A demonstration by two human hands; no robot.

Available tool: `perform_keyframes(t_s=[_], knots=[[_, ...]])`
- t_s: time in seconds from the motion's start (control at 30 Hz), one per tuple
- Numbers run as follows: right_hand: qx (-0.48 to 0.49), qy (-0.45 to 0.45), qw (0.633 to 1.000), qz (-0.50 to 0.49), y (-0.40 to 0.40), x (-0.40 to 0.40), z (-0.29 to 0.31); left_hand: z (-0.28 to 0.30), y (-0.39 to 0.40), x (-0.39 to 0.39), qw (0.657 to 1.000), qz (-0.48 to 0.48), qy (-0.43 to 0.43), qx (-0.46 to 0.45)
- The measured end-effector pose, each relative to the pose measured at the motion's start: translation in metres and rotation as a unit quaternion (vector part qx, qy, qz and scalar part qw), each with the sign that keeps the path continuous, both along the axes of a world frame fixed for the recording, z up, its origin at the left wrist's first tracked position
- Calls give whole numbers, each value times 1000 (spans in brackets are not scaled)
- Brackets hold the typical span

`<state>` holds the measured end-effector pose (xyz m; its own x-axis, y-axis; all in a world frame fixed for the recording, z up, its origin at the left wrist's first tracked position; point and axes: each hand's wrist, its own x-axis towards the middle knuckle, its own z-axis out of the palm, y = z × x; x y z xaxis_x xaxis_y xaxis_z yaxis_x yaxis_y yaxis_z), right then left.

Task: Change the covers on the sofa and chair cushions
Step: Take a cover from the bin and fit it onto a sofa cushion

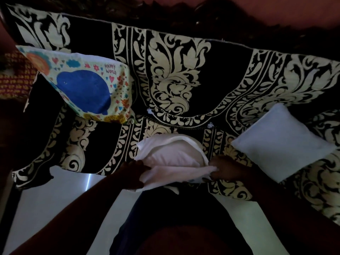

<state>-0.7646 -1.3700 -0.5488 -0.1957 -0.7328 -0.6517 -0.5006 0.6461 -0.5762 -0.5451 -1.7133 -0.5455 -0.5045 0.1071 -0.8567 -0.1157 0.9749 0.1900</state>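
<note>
A white cushion lies on the front edge of the sofa seat, partly inside a pale cover turned inside out. My left hand grips the cover's left edge. My right hand pinches the cover's right corner. A bare white cushion rests on the seat to the right. At the left, a cushion in a colourful cover with a blue whale leans against the sofa back.
The sofa wears a black throw with cream floral patterns. A red patterned fabric shows at the far left. Pale floor tiles lie below the seat edge, beside my dark-clothed legs.
</note>
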Motion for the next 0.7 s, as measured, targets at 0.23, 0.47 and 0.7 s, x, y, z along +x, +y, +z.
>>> perform_keyframes(t_s=[0.23,0.47,0.7], knots=[[-7,-144,975,-171,-9,-17,4,-4,-2,-15,996,56,63,-26],[49,32,982,-177,-29,-36,-15,-1,-14,-70,971,213,55,-95],[124,250,939,-202,-77,-42,-46,-35,-50,-109,932,338,50,-124]])
